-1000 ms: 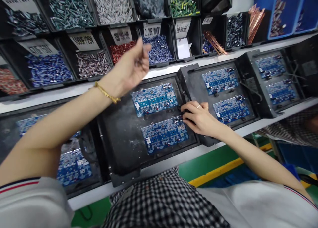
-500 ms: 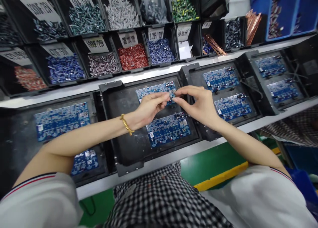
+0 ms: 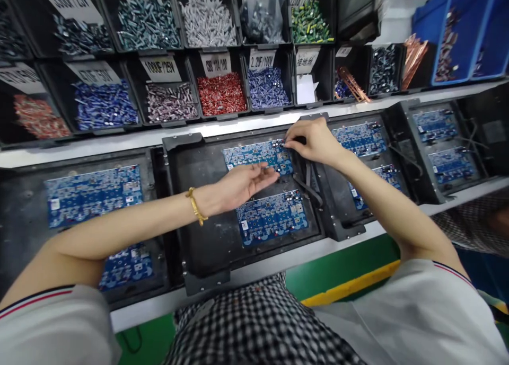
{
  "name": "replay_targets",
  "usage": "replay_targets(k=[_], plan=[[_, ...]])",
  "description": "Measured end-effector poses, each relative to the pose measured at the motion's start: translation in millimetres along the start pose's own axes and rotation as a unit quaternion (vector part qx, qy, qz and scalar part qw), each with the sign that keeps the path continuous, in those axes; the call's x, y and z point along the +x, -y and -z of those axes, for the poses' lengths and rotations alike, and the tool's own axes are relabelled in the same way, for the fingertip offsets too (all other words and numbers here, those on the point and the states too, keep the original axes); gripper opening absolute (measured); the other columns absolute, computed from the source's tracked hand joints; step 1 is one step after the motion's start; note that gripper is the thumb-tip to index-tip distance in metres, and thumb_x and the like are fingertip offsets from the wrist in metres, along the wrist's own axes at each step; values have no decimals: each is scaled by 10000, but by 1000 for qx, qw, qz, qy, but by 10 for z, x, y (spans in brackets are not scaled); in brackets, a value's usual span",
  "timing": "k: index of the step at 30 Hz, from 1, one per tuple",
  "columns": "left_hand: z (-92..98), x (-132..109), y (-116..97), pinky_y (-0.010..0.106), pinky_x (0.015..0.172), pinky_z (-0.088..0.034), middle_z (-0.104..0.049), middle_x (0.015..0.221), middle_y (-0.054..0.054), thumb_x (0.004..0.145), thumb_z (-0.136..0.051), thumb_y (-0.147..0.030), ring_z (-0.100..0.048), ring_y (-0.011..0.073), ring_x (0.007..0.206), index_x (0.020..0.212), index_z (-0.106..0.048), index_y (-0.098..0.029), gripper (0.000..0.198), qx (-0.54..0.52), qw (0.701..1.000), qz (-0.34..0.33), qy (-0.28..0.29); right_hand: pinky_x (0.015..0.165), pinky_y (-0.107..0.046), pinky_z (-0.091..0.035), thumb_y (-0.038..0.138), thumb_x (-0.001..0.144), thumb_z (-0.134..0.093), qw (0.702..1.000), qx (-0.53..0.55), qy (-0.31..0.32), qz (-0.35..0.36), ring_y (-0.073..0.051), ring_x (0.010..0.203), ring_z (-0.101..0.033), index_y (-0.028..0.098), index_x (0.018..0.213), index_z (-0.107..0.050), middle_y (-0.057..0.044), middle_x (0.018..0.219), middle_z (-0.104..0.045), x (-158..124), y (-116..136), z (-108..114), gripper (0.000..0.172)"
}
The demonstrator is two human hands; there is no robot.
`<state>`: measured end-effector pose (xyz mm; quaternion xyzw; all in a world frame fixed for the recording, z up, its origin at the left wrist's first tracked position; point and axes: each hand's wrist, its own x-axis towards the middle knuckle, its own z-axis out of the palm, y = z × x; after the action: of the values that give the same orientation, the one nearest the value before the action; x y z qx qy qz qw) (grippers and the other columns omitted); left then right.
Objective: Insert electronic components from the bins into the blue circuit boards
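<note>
My right hand point(image 3: 314, 141) is pinched on a small component, too small to make out, and presses its fingertips onto the top right corner of the upper blue circuit board point(image 3: 254, 156). That board lies in a black tray point(image 3: 194, 195) with a second blue board point(image 3: 272, 216) below it. My left hand point(image 3: 240, 186), with a gold bracelet on the wrist, hovers over the gap between the two boards. Its fingers are loosely curled and point right, and what lies in the palm is hidden.
Black bins on the shelf behind hold small parts: red ones point(image 3: 221, 93), blue ones point(image 3: 267, 87) and grey ones point(image 3: 170, 103). More trays with blue boards stand at the left point(image 3: 93, 194) and at the right point(image 3: 437, 126). The bench edge runs along the front.
My left hand came down from the bins and met the right hand over the tray. The right hand has since moved up to the upper board's corner, and the left hand has dropped lower.
</note>
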<state>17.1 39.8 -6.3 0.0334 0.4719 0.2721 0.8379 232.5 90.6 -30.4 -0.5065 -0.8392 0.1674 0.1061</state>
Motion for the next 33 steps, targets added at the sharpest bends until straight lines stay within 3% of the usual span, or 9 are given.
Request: replay_targets(k=[6, 8, 10, 13, 18, 21, 26, 30, 33], plan=[[77, -12, 122, 268, 819, -542, -670, 995, 201, 966, -356, -134, -683, 179, 859, 956, -596, -25, 264, 89, 994, -6, 70, 791, -371, -259, 270, 817, -520, 999, -1, 32, 5, -223, 875, -603, 176, 706, -605, -51, 859, -682, 64, -52, -41, 168], [102, 13, 102, 227, 663, -527, -678, 895, 155, 963, -406, -187, -662, 133, 698, 900, -634, -43, 277, 126, 989, -16, 81, 785, -370, -252, 266, 822, -511, 999, -5, 31, 8, -220, 867, -601, 175, 709, -604, -48, 849, -677, 61, -50, -34, 172], [116, 30, 74, 161, 475, -395, -617, 687, 62, 937, -489, -210, -517, 48, 481, 908, -676, -58, 243, 142, 986, -36, 80, 785, -372, -246, 265, 830, -501, 999, -9, 33, 14, -214, 864, -597, 177, 719, -605, -40, 861, -673, 55, -52, -34, 176], [120, 32, 41, 168, 413, -236, -469, 557, -9, 897, -525, -138, -330, 12, 412, 936, -704, -47, 205, 115, 990, -39, 71, 787, -376, -234, 268, 845, -490, 999, -29, 38, 23, -209, 858, -588, 180, 754, -607, -36, 891, -670, 43, -50, -46, 172], [129, 4, 35, 183, 528, -371, -625, 756, 52, 866, -504, -43, -468, 40, 511, 1048, -644, -69, 231, 94, 991, -49, 78, 792, -385, -236, 264, 859, -487, 996, -72, 43, 42, -202, 834, -573, 173, 797, -611, -49, 905, -667, 32, -50, -55, 165], [136, 11, 34, 181, 556, -420, -674, 908, 93, 879, -557, -112, -579, 69, 604, 934, -633, -85, 98, 118, 990, -34, 73, 804, -398, -263, 279, 846, -535, 996, -69, 36, 39, -199, 807, -579, 174, 772, -613, -41, 854, -671, 17, 2, -34, 150], [128, 58, -42, 125, 567, -443, -664, 824, 53, 875, -548, -62, -579, 39, 619, 838, -659, -82, 119, 71, 996, -13, 46, 780, -381, -431, 313, 823, -616, 988, 133, -76, 1, -183, 794, -637, 188, 772, -653, -36, 820, -704, -99, 371, 31, 140], [114, 38, -65, 94, 444, -341, -625, 758, 27, 888, -528, -68, -478, 5, 509, 844, -671, -97, 152, 12, 995, -13, 103, 848, -375, -508, 274, 796, -655, 960, 255, -113, 21, -176, 922, -659, 210, 896, -701, -42, 946, -724, -198, 709, 50, 128], [87, -6, 18, 105, 402, -238, -554, 668, -3, 889, -514, -54, -360, -9, 442, 790, -652, -97, 175, -16, 989, 11, 146, 842, -372, -524, 230, 770, -673, 951, 273, -146, 19, -173, 899, -667, 216, 824, -712, -32, 908, -727, -234, 833, 52, 68]])
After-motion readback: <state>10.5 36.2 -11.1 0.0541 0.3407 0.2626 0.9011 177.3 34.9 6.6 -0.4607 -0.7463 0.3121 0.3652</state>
